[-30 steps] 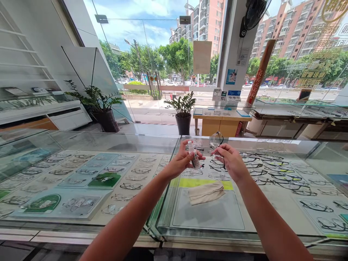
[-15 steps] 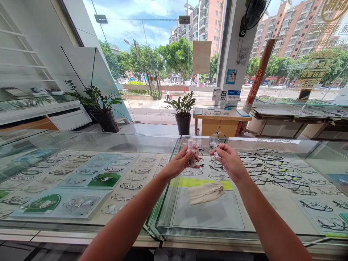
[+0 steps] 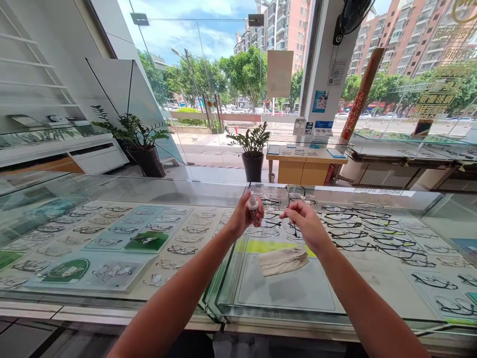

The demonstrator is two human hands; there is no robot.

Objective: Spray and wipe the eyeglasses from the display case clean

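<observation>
Wrapped in my left hand is a small clear spray bottle with a white top, held above the glass counter. To its right, my right hand pinches a pair of eyeglasses with thin dark parts. Its lenses are hard to make out against the frames behind. Bottle and eyeglasses are apart. Below both hands lies a folded beige cloth, on a pale rectangular mat on the counter.
Glass display cases filled with rows of eyeglasses spread to both sides. Beyond stand potted plants and a small wooden display table. A wall fan hangs at upper right.
My left hand has moved a little to the left with the bottle, whose top tips toward the camera. The eyeglasses have turned and dropped slightly in my right hand.
</observation>
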